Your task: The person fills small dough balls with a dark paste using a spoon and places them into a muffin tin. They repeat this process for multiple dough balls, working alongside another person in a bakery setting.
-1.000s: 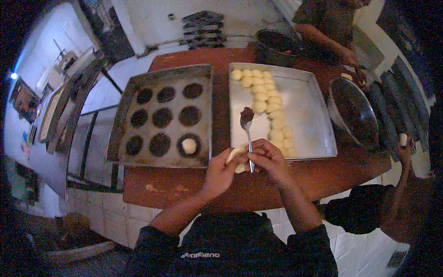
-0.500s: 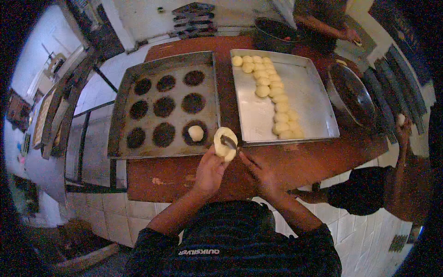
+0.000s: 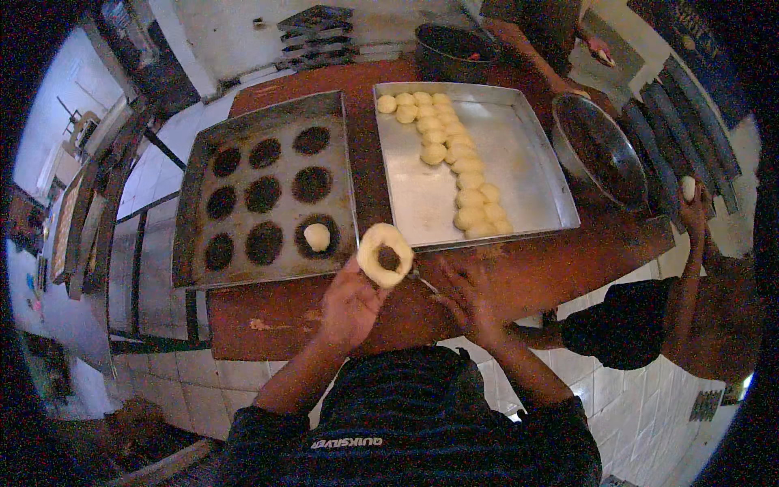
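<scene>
My left hand (image 3: pixel 352 307) holds up a flattened round of pale dough (image 3: pixel 375 243) by its lower edge. A dab of dark brown filling (image 3: pixel 389 258) sits at its middle. Just right of it, my right hand (image 3: pixel 471 302) grips a slim metal spoon-like utensil (image 3: pixel 425 282), some fingers stretched out; its tip is hard to see. To the left lies a worn baking tray (image 3: pixel 188 253) with dark round marks and one dough ball (image 3: pixel 317 237) on a mark. A shiny tray (image 3: pixel 527 174) on the right carries a band of many dough balls (image 3: pixel 461 154).
Both trays rest on a reddish-brown table (image 3: pixel 568 250). A metal bowl (image 3: pixel 641 191) stands at its right, a dark tub (image 3: pixel 442 61) at the back. One co-worker's hand (image 3: pixel 600 53) is at the far right; another person's hand (image 3: pixel 691 213) holds a pale dough ball nearer.
My right hand has drawn the utensil out of the dough, down and right, leaving dark filling visible. The view has shifted slightly. The far co-worker's arm now reaches toward the metal bowl.
</scene>
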